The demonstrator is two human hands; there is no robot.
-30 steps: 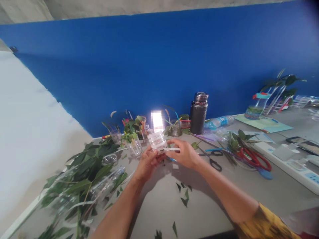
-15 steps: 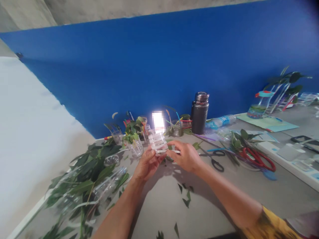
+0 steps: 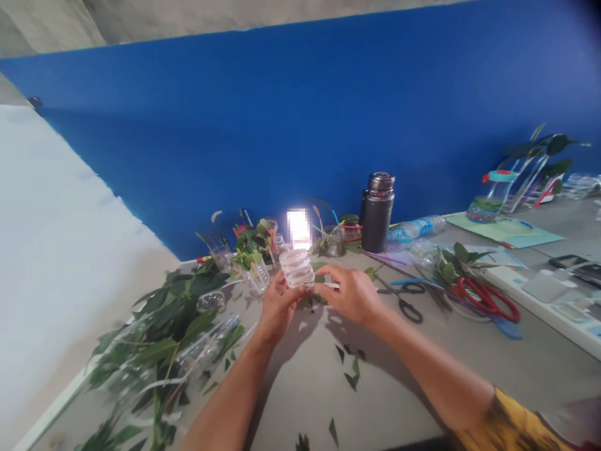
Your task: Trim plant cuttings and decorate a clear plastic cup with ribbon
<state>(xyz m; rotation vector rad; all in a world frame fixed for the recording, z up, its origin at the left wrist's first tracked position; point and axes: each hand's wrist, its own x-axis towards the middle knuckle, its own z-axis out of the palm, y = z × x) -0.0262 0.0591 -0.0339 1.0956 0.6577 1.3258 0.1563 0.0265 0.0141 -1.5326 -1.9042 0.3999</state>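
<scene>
A clear ribbed plastic cup (image 3: 297, 268), which looks like a cut bottle piece, is raised above the table near a bright light. My left hand (image 3: 278, 308) is closed around its lower left side. My right hand (image 3: 353, 293) is at the cup's right side, its thumb and fingers pinching a thin white strip (image 3: 333, 285). The strip's inner end is hidden, so I cannot tell whether it touches the cup. Small cut leaf pieces (image 3: 352, 376) lie on the table below my hands.
Leafy cuttings (image 3: 169, 313) pile up at the left. Clear cups with leaves (image 3: 256, 275) stand behind. A black thermos (image 3: 377, 213) is at the back, with black scissors (image 3: 408, 307), red-handled scissors (image 3: 488, 300) and a white power strip (image 3: 539, 300) toward the right.
The cup has turned more upright in my left hand, and its rounded ribs now face me. My right hand has barely moved and keeps its pinch on the strip.
</scene>
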